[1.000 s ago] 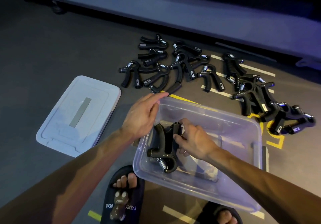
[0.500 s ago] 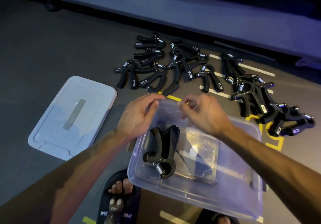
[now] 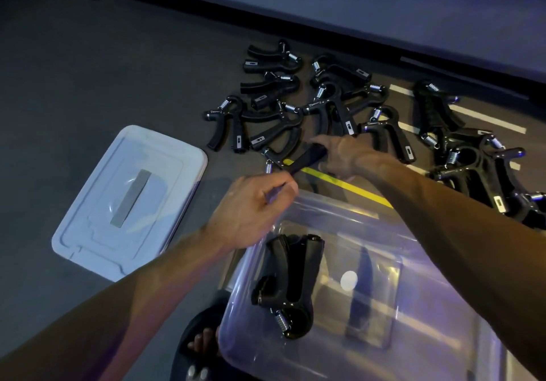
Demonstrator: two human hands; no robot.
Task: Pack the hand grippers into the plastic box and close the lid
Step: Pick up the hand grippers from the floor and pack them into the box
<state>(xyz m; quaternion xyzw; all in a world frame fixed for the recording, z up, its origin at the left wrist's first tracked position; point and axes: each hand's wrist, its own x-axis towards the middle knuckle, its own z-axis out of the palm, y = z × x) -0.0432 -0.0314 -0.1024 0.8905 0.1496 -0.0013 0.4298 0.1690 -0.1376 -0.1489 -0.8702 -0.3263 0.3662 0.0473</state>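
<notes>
A clear plastic box stands on the floor in front of me with one black hand gripper lying in its left part. My left hand pinches the box's far left rim, fingers curled. My right hand reaches beyond the box, its fingers closed over the end of a black hand gripper's handle that lies on the floor. Several more hand grippers are scattered behind it. The box's lid lies flat to the left.
Another pile of hand grippers lies at the right. A long grey platform edge runs across the back. My sandalled foot is just left of the box. Yellow and white lines mark the dark floor.
My right hand let go of the gripper in the box, rose over the far rim and reached out to a gripper on the floor. My left hand stayed at the box's corner.
</notes>
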